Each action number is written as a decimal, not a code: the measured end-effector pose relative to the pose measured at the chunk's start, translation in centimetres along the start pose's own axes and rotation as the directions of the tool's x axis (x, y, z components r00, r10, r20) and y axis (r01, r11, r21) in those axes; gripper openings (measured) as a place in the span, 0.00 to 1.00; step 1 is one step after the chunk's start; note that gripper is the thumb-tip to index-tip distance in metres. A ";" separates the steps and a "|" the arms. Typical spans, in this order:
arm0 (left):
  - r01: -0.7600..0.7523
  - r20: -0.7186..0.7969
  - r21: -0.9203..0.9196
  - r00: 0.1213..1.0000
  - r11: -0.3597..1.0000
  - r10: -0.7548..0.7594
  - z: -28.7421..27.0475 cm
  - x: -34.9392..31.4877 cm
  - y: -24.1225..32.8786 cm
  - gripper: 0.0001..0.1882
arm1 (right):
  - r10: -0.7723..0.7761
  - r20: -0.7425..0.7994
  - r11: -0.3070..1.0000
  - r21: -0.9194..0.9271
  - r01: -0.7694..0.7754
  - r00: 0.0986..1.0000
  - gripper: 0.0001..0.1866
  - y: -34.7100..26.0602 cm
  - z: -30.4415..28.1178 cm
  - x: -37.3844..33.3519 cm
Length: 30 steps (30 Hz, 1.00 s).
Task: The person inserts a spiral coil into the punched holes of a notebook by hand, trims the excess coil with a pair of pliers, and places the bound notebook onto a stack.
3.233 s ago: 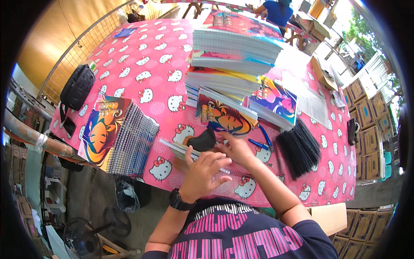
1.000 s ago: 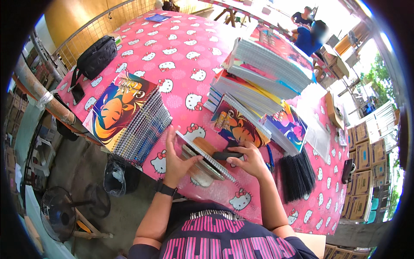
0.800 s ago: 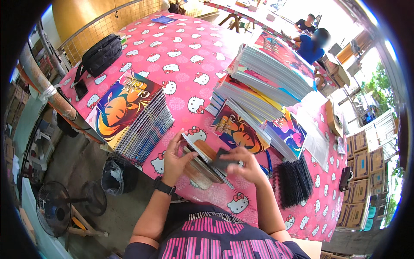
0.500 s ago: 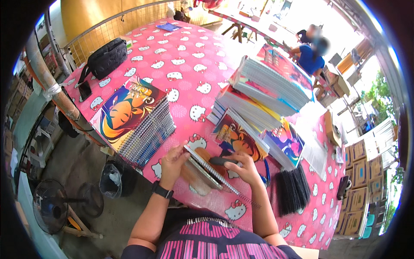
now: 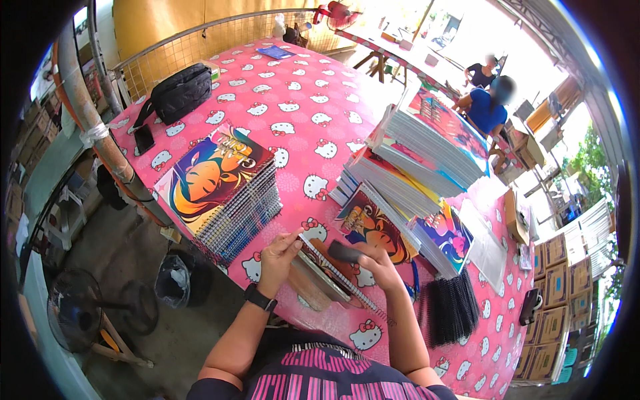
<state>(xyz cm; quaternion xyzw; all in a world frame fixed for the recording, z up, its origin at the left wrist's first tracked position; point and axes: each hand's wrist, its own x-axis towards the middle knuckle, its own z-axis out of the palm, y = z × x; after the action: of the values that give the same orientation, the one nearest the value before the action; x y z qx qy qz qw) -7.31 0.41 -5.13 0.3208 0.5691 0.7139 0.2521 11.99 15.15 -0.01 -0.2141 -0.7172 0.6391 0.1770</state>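
Note:
A spiral notebook (image 5: 325, 279) is held up on its edge close in front of me, its coil (image 5: 347, 280) running down toward my right forearm. The coil's loose end sticks out past the near end of the notebook. My left hand (image 5: 280, 263) pinches the notebook's far corner, fingers closed. My right hand (image 5: 379, 267) is closed round a dark grey oblong block (image 5: 345, 251), just beside the coil; whether the block touches it I cannot tell. A notebook with an orange and blue cover (image 5: 377, 227) lies beyond my right hand.
A stack of coiled notebooks (image 5: 213, 173) stands to the left, a taller pile (image 5: 427, 147) to the right. Black coils (image 5: 448, 310) lie bundled near my right arm. A black pouch (image 5: 180, 93) and phone (image 5: 144, 139) are far left. A fan (image 5: 77, 310) stands on the floor. Two people sit beyond.
The whole view has shifted slightly, so most things sit a little further right and lower. My right hand has tilted the block to show more of its broad face. Both grips stay.

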 end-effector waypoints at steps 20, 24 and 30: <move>-0.054 0.126 0.005 0.991 0.999 0.053 0.4 0.7 0.7 0.12 | -0.171 -0.035 0.674 -0.733 0.091 0.985 0.28 1.2 -0.2 1.8; -0.023 0.176 -0.021 0.984 1.000 0.026 1.9 -0.6 3.6 0.13 | -0.208 -0.165 0.934 -0.327 0.145 0.964 0.20 -7.2 4.3 -0.3; -0.114 0.233 -0.124 0.962 0.986 0.141 3.8 -1.3 5.1 0.15 | -0.258 -0.283 0.950 -0.248 0.189 0.924 0.17 -7.4 6.1 -1.8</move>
<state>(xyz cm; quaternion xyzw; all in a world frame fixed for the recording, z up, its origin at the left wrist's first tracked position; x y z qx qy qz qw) -3.61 0.83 0.20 0.4270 0.4724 0.7144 0.2899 9.72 8.35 6.65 -0.2466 -0.7651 0.4910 0.3359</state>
